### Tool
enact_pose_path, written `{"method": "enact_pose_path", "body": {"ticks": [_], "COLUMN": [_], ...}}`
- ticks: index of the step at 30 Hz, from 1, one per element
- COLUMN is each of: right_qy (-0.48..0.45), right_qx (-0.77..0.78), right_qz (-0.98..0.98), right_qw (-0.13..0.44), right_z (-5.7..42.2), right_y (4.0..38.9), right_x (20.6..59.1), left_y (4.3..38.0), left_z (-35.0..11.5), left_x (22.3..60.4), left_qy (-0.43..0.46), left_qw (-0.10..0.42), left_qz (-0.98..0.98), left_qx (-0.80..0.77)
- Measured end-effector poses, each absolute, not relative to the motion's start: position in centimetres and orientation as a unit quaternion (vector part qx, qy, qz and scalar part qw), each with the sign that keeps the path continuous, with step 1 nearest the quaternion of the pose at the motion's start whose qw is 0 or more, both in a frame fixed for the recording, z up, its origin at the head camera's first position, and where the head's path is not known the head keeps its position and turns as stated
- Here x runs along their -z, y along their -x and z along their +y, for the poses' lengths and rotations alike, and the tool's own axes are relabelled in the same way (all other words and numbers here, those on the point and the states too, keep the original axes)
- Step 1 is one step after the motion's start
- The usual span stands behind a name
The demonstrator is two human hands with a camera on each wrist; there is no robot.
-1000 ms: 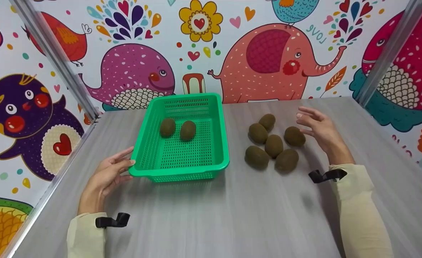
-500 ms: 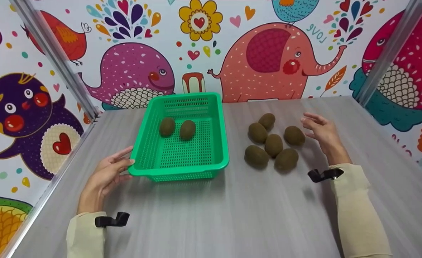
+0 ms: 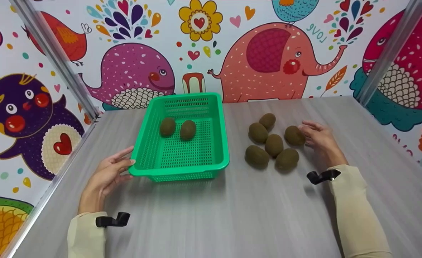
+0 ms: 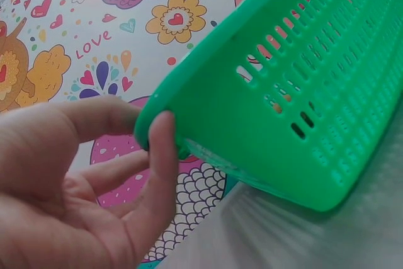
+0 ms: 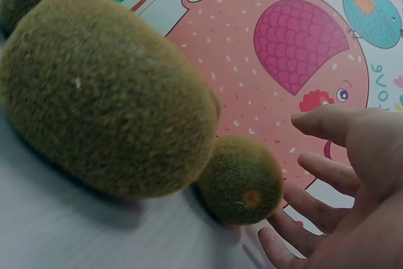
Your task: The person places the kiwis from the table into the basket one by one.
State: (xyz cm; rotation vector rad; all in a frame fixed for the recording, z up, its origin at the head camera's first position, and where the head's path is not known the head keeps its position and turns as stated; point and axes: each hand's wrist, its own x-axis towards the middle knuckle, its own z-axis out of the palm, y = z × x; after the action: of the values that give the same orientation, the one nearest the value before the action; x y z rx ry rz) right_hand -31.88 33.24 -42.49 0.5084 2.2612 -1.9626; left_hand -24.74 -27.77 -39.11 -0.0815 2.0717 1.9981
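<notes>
A green plastic basket [image 3: 184, 168] stands on the table with two kiwis in it, one of them a brown kiwi [image 3: 188, 130]. My left hand [image 3: 107, 175] pinches the basket's near left rim between thumb and fingers, as the left wrist view confirms at the rim [image 4: 157, 108]. To the right of the basket, several kiwis lie loosely grouped on the tabletop. My right hand [image 3: 320, 138] is at the rightmost kiwi [image 3: 294, 135], fingers extended and spread. In the right wrist view the fingertips reach that kiwi's edge [image 5: 242, 181]; firm contact cannot be told.
Another kiwi [image 3: 286, 160] lies close to the right hand, and a larger-looking kiwi [image 5: 107, 92] fills the left of the right wrist view. The grey table [image 3: 211, 218] ends at printed cartoon walls [image 3: 196, 53] at the back and sides, with metal corner posts [image 3: 390, 53].
My right hand has moved down and in toward the rightmost kiwi, closing the gap to it. The left hand, the basket and the kiwis have stayed put.
</notes>
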Motion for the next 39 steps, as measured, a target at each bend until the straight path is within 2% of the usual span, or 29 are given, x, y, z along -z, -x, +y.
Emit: {"method": "enact_pose_path", "body": {"ticks": [9,26,39], "right_qy": [-0.152,-0.130,-0.155], "right_qx": [0.609,0.531,0.519], "right_qz": [0.776,0.835,0.837], "right_qw": [0.066,0.059,0.080], "right_z": [33.05,32.80,32.66], "right_y": [32.03,32.28,32.41], "right_x": [43.08,43.03,42.68], "left_y": [24.79,24.78,24.80], "left_z": [-27.78,-27.70,-27.71], "left_x": [39.18,39.17,39.30], "left_qy": [0.020,0.024,0.026], "left_qw": [0.129,0.120,0.117], "left_qz": [0.715,0.723,0.725], "left_qx": [-0.687,-0.679,-0.678]}}
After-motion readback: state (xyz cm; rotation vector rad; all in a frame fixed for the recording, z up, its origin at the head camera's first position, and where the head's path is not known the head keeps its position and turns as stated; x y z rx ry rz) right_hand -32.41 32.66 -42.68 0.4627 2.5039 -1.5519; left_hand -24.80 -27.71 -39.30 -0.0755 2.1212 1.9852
